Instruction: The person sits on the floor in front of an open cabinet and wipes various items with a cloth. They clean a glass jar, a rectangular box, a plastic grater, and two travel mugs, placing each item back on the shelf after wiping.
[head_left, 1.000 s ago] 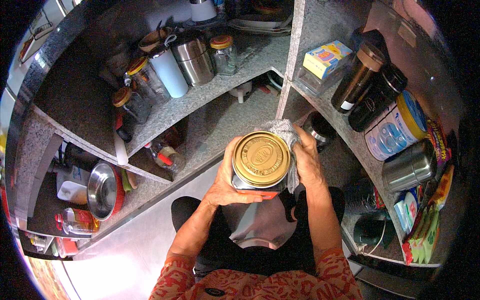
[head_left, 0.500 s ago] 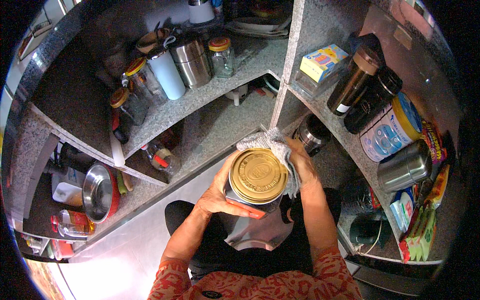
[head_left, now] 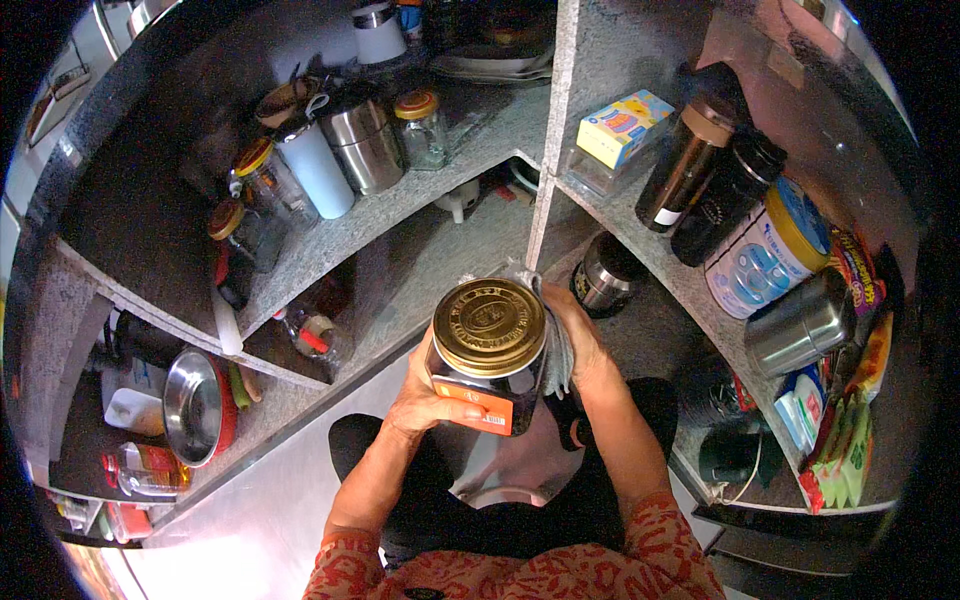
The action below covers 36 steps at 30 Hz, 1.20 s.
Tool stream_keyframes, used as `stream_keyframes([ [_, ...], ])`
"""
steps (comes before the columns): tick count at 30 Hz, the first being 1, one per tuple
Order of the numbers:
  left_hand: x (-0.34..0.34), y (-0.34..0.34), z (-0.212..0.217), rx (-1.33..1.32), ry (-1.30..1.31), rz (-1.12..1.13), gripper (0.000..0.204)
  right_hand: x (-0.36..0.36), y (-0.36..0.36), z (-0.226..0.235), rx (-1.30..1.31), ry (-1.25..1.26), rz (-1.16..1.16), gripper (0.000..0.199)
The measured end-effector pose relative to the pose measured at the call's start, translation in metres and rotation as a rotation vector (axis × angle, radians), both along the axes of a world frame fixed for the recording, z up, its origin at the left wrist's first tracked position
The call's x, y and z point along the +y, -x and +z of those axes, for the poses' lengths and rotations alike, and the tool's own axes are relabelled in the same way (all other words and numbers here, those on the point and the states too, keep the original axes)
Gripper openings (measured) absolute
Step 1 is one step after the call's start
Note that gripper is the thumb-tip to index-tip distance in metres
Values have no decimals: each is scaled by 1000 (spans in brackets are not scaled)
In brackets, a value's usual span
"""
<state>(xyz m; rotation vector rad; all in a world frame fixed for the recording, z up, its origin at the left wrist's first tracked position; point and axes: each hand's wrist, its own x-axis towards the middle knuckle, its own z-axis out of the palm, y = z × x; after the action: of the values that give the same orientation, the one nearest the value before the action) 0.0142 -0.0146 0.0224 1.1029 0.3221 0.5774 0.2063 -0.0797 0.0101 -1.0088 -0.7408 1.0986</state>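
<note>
Subject of inspection: a glossy, dark-looking jar with a gold-coloured lid and an orange label; it is held in front of the person, lid uppermost, above the lap and clear of the shelves.

Left hand: grasping the jar from its left side; the thumb lies across the label, while the other fingers pass out of sight round the body; their exact placing cannot be told. Right hand: on the right side, with a grey cloth between it and the jar; the fingers are curled round the far side and mostly hidden; how hard they press cannot be told.

Handling, in my judgement: the left hand should carry the weight, since cloth may slip on a smooth wall; the right should keep the cloth flat and its pressure even, with the loose fold gathered clear; shifting the left thumb off the label would uncover that face, provided the other fingers hold firm first; any turn is best made in small steps, never by the lid alone; the jar should stay well apart from the granite-look shelf edge and the steel flask beyond the right hand, as a knock there could chip or topple something.
</note>
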Motion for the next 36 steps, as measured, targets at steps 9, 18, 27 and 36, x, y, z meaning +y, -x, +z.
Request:
stream_keyframes([
  [9,2,-17,5,-136,13,149,89,-4,-1,-34,204,178,74,37],
  [18,39,-67,10,-196,-182,355,95,-2,-4,-31,41,219,-239,41],
  [27,113,-161,19,-8,-599,686,105,-40,2,48,-264,122,-384,33],
  [36,164,-228,15,86,-730,824,111,-48,4,53,-417,108,-427,34],
])
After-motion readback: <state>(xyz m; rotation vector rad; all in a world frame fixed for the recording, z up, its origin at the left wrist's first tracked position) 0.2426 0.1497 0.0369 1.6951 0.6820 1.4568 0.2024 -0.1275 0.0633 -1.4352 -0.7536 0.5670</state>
